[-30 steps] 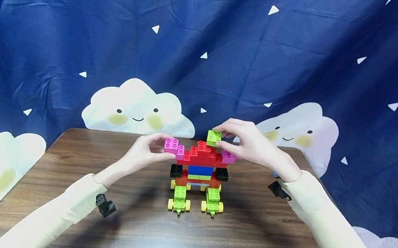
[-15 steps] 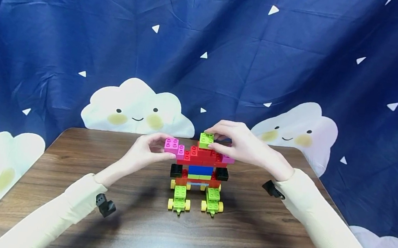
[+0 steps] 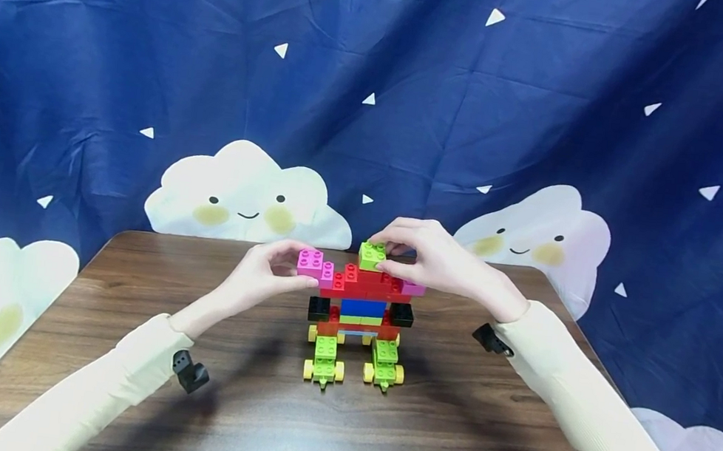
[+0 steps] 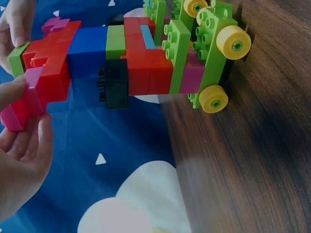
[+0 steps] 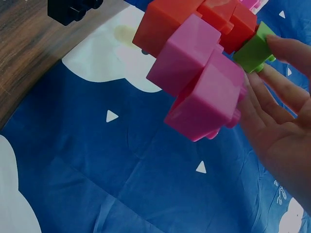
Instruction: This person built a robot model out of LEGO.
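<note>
A figure of toy building bricks [image 3: 363, 307] stands upright on the table, with red, blue, black and pink bricks above green wheeled bases [image 3: 325, 359]. My left hand [image 3: 257, 273] grips the pink brick [image 3: 310, 263] at the figure's left end, thumb in front and fingers behind. With thumb and fingers, my right hand [image 3: 428, 258] pinches a light green brick [image 3: 372, 256] at the top of the red bricks [image 4: 53, 53]. In the right wrist view that green brick [image 5: 255, 48] touches the red ones; pink bricks [image 5: 204, 97] jut out beside it.
The brown wooden table [image 3: 234, 404] lies under the figure. Behind it hangs a dark blue cloth [image 3: 375, 108] with white clouds and triangles. A small black camera [image 3: 189, 371] sits on the left wrist, another black camera [image 3: 492, 339] on the right.
My right hand has moved left and slightly down with the green brick, from above the red bricks' right side onto their top. The left hand keeps its grip on the pink brick.
</note>
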Available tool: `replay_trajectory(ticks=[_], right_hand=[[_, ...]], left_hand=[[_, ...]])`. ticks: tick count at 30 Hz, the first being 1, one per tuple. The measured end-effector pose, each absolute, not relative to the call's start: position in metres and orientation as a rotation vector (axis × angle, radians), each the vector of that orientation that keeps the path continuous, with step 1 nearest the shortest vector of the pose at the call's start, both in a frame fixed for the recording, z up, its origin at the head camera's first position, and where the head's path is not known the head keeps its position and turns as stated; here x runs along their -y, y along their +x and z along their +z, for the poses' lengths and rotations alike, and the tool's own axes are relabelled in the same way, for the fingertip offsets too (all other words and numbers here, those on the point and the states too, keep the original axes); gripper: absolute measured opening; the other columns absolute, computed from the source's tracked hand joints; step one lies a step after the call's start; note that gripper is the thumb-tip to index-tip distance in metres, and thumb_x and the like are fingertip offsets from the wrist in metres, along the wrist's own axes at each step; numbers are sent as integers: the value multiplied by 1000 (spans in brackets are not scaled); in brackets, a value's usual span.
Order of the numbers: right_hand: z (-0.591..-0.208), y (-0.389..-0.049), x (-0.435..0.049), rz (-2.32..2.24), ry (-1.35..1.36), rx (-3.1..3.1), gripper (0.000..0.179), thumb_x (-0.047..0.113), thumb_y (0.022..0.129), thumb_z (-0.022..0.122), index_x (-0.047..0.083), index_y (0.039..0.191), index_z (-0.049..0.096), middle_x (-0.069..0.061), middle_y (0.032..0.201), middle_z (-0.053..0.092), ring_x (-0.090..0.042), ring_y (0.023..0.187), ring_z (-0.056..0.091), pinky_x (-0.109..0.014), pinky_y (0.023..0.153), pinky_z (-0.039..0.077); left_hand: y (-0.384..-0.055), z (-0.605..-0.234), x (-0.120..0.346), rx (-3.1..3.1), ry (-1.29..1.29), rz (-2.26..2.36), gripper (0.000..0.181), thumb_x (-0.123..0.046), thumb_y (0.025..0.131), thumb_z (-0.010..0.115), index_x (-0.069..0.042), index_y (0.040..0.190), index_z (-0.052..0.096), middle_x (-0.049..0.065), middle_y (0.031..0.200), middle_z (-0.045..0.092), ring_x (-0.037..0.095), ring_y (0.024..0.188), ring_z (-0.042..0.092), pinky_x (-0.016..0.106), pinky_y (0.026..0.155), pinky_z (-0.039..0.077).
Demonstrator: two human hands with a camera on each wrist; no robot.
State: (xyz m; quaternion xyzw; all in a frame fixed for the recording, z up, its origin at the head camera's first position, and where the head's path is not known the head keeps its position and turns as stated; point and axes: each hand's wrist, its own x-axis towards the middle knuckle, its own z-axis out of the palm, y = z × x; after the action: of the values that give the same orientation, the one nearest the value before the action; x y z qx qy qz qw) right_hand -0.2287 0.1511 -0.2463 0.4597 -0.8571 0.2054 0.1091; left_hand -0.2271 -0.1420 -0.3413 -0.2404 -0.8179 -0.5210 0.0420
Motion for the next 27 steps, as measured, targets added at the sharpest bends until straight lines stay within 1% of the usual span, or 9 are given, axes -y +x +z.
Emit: replay_trajectory(ticks=[9,21,27], right_hand=[[-240,-229,-148,626,1354,2619,25,14,86,76,6,109,71,-7,105,75,-16,89,72,-33,83,60],[-236,-227,-143,542,1402,2623,24,13,85,77,5,106,70,-8,100,72,-15,85,69,-30,81,60],[-238,-225,-144,574,1377,2632,25,12,85,78,4,107,69,-9,103,72,-16,87,70,-31,81,61]], left_hand=[[-228,-342,142,2503,-745,-1589,45,-26,79,85,-17,120,67,5,113,72,18,91,70,24,83,57],[-227,-342,142,2508,-740,-1577,45,-26,79,84,-17,119,67,4,112,72,18,92,69,23,83,57],[-228,-342,142,2510,-735,-1580,46,-26,79,85,-17,120,67,4,113,72,18,93,69,24,84,57]])
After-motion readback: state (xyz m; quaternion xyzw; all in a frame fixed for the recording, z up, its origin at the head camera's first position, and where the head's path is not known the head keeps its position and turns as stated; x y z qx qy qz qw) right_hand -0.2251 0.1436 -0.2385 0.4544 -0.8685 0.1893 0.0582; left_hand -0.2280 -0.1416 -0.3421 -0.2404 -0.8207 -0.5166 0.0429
